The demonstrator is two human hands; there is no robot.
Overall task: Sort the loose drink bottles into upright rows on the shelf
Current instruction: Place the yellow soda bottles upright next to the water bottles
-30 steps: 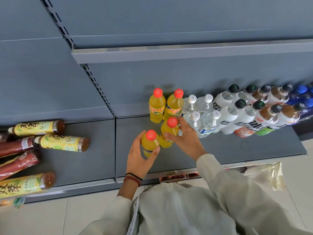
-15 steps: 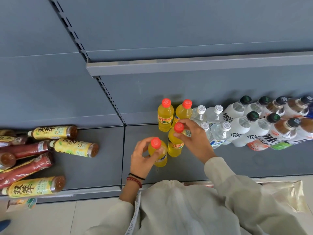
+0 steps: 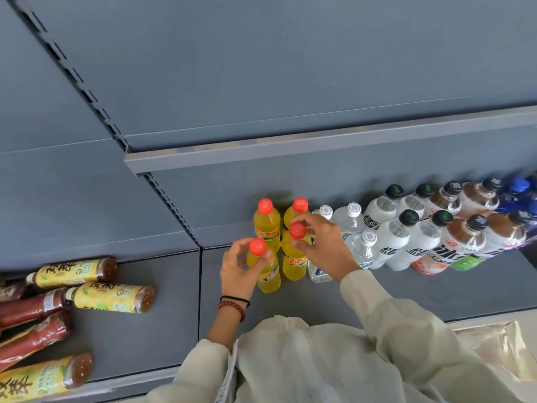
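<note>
Several yellow juice bottles with red caps stand upright on the grey shelf [image 3: 436, 295]. My left hand [image 3: 236, 274] grips the front left yellow bottle [image 3: 268, 276] around its neck, under the cap. My right hand [image 3: 322, 248] pinches the neck of the front right yellow bottle [image 3: 293, 264]. Behind them stand two more yellow bottles [image 3: 266, 223], close to the back wall. Both held bottles are upright and look set on the shelf. To the right stand clear bottles with white caps [image 3: 364, 247].
Further right are white-labelled bottles with dark caps [image 3: 402, 237], brown drinks [image 3: 465, 239] and blue bottles [image 3: 518, 193]. On the left shelf section lie loose yellow-labelled tea bottles [image 3: 110, 296] and red bottles [image 3: 32, 306]. An upper shelf edge [image 3: 290, 146] juts out above. A plastic bag [image 3: 494, 347] lies lower right.
Both hands have pushed the two front yellow bottles back toward the rear pair. The camera has shifted, so the shelf sits further right and lower in view.
</note>
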